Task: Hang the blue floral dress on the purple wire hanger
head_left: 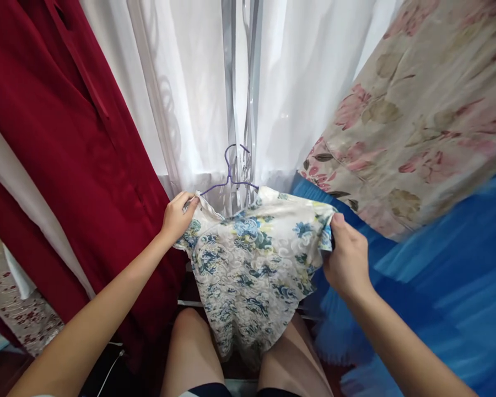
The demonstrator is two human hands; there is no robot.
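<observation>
A white dress with a blue, green and yellow floral print (256, 264) hangs spread in front of me, its lower part between my knees. Inside its neckline sits a purple hanger (229, 179), with the hook pointing up and away from me. My left hand (179, 216) pinches the left shoulder edge of the dress between thumb and fingers. On the other side, my right hand (349, 253) is closed on the right sleeve edge, thumb on top. The fingers of my right hand are mostly hidden behind the fabric.
Long dark red garments (95, 149) hang at the left. White curtain-like fabric (306, 71) hangs straight ahead. To the right are a beige garment with pink flowers (421, 127) and blue gauzy fabric (450, 286). A white cable (109, 370) lies at the lower left.
</observation>
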